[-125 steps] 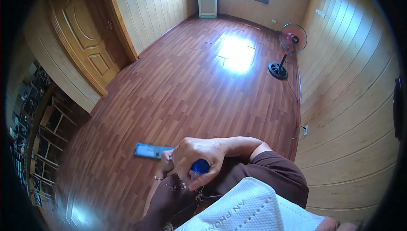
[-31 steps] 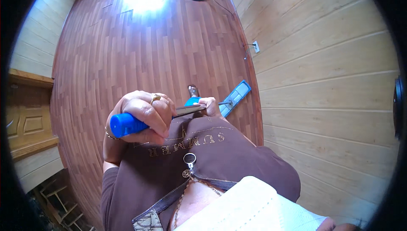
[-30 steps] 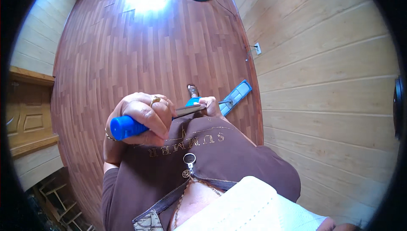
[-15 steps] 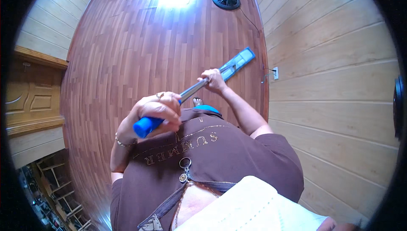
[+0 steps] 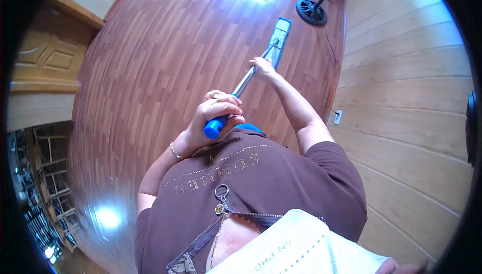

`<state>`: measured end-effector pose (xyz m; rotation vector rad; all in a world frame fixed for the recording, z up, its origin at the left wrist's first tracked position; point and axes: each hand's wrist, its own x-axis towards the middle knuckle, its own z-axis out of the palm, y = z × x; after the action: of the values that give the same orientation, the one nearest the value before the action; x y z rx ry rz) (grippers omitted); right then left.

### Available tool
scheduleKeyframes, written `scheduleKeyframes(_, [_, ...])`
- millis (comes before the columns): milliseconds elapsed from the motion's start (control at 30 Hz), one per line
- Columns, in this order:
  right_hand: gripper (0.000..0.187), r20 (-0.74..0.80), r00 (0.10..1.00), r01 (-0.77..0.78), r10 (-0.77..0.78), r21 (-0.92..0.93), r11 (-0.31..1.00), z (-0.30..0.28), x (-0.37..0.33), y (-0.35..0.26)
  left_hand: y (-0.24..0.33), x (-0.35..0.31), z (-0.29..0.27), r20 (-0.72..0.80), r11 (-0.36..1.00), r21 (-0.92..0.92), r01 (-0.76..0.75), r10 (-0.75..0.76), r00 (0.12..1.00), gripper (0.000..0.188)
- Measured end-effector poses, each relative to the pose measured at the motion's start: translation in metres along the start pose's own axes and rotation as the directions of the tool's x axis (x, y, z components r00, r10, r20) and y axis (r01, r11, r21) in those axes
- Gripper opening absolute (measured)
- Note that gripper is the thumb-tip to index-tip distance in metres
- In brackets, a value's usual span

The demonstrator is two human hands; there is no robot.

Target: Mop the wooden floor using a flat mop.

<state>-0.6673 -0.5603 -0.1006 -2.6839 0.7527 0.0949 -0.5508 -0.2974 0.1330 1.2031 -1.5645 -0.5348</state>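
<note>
A flat mop [image 5: 246, 81] with a silver pole and a blue grip slants away from my body. My left hand [image 5: 217, 109] is wrapped round the blue grip near its end, close to my chest. Farther down the pole, my right hand [image 5: 263, 66] grips the metal just above the mop head. The long blue and pale mop head [image 5: 279, 37] lies out ahead of my right hand, over the wooden floor [image 5: 165, 73]. Its underside is hidden, so I cannot tell how firmly it touches the floor.
A standing fan [image 5: 312, 12] with a round black base is at the far right, its cord [image 5: 329, 43] trailing along the wall. A wall socket [image 5: 338, 117] sits on the right panelled wall. On the left are a wooden door [image 5: 52, 58] and a shelf rack [image 5: 55, 178].
Both hands and the mop have moved forward, away from my chest. The mop head now points more straight ahead, nearer the fan. My view has turned, so the room appears shifted.
</note>
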Motion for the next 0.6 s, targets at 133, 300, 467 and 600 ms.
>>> scheduleKeyframes(133, [0.010,0.041,0.958,0.280,-0.284,0.074,0.957,-0.014,0.019,-0.072,0.051,-0.011,-0.030,-0.152,0.990,0.135,0.041,-0.020,0.988,0.017])
scheduleKeyframes(300, [0.007,0.181,0.774,0.582,-0.606,0.174,0.795,-0.034,0.002,-0.191,0.145,-0.041,-0.062,-0.260,0.963,0.267,0.041,0.031,0.965,0.018])
scheduleKeyframes(467, [0.009,0.135,0.543,0.771,-0.829,0.310,0.556,-0.029,-0.049,-0.280,0.208,-0.075,-0.052,-0.358,0.897,0.442,-0.005,0.182,0.916,0.029])
scheduleKeyframes(600, [0.015,0.222,0.322,0.812,-0.920,0.434,0.389,-0.017,-0.087,-0.338,0.247,-0.098,-0.033,-0.423,0.823,0.562,0.075,0.208,0.882,0.028])
